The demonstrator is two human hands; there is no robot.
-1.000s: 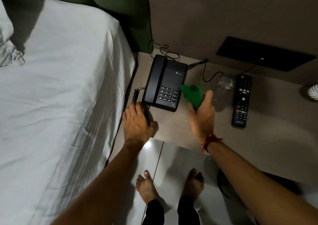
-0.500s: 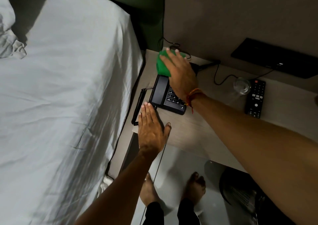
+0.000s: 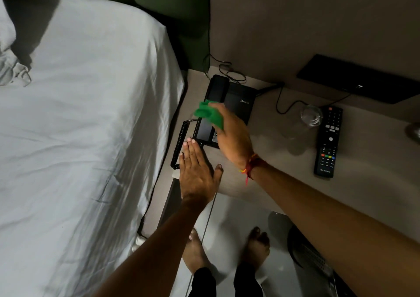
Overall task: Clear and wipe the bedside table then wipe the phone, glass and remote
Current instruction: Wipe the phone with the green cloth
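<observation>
White sheets on the bed (image 3: 79, 126) at left, filling most of the frame beside a green padded headboard (image 3: 172, 8). Beige counter (image 3: 284, 171) against the wall at right, carrying the task's things. Black phone (image 3: 236, 101) near the counter's bed-side edge, handset cradled along its left side, coiled cord (image 3: 179, 144) hanging off the front corner. Black remote (image 3: 328, 142) well to the right, lying flat, buttons up. Clear glass (image 3: 310, 117) upright just left of the remote, between it and the phone. Right hand (image 3: 234, 135) closed around a bunched green cloth (image 3: 210, 115), pressed over the phone's lower left, on the handset and keypad area; red and yellow thread band (image 3: 250, 167) at the wrist. Left hand (image 3: 197, 174) flat and open, palm down on the counter's front edge, fingers together, fingertips touching the phone's near corner, holding nothing. Bare feet (image 3: 227, 249) on the glossy floor below.
</observation>
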